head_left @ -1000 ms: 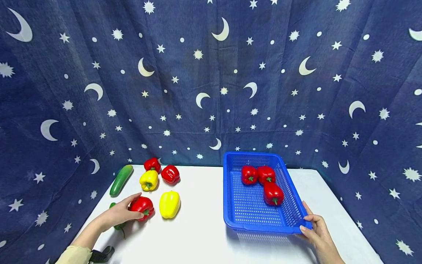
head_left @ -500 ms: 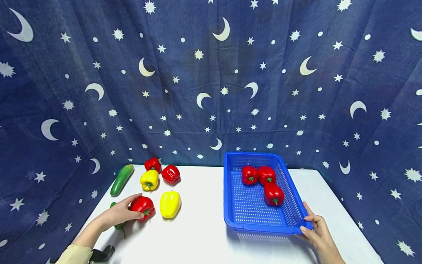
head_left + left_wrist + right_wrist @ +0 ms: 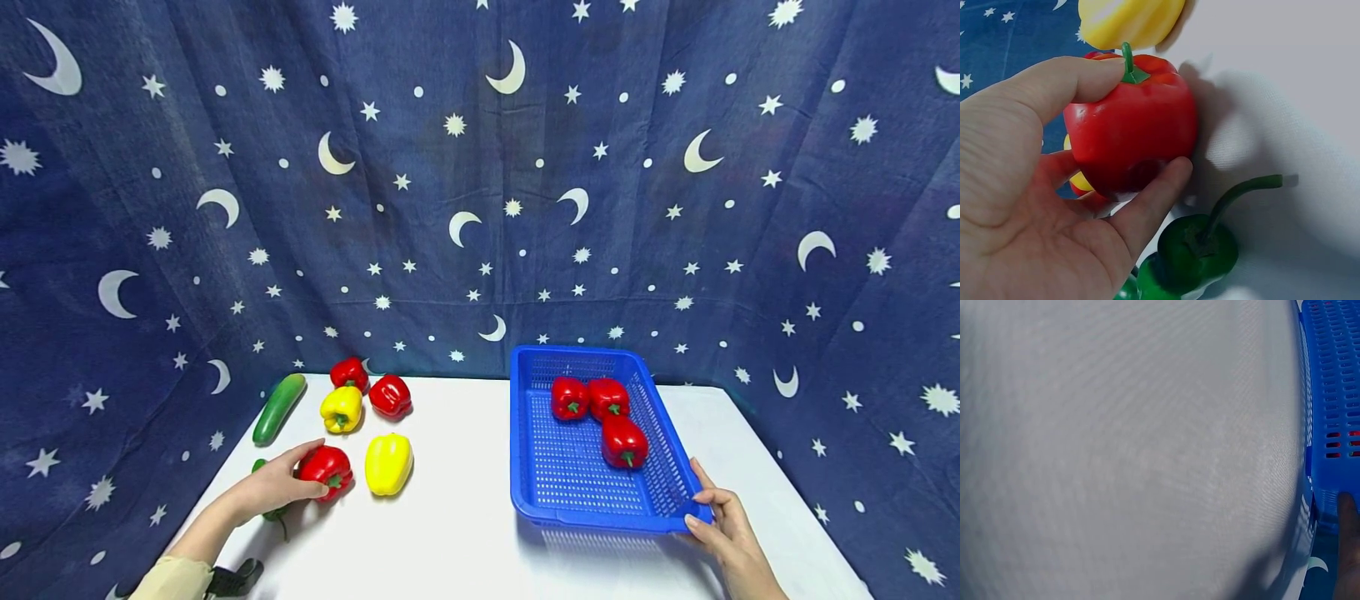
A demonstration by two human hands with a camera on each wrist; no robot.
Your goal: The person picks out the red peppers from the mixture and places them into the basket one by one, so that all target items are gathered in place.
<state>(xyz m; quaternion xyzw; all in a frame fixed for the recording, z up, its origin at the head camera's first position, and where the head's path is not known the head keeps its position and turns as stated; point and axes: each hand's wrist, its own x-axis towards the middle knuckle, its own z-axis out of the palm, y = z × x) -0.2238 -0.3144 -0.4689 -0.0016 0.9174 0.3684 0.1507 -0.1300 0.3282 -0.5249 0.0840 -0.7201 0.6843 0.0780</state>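
A red bell pepper (image 3: 330,468) at the left of the table is held by my left hand (image 3: 273,486). In the left wrist view the thumb lies by its green stem and the fingers curl round its side. Just below that hand is a dark green pepper (image 3: 1197,253) with a curved stem, partly hidden in the head view. My right hand (image 3: 726,533) grips the near right corner of a blue plastic basket (image 3: 577,518). Three red bell peppers lie inside the basket, one of them (image 3: 624,442) nearest its right wall.
Beyond the left hand lie a cucumber (image 3: 279,408), a yellow bell pepper (image 3: 341,409) and two red bell peppers, one (image 3: 390,396) to its right. Another yellow pepper (image 3: 388,464) is right of the held one. A dark blue patterned curtain (image 3: 480,208) surrounds the white table (image 3: 450,542).
The head view has shifted very slightly. Both hands keep their places, the left on the red bell pepper and the right on the basket.
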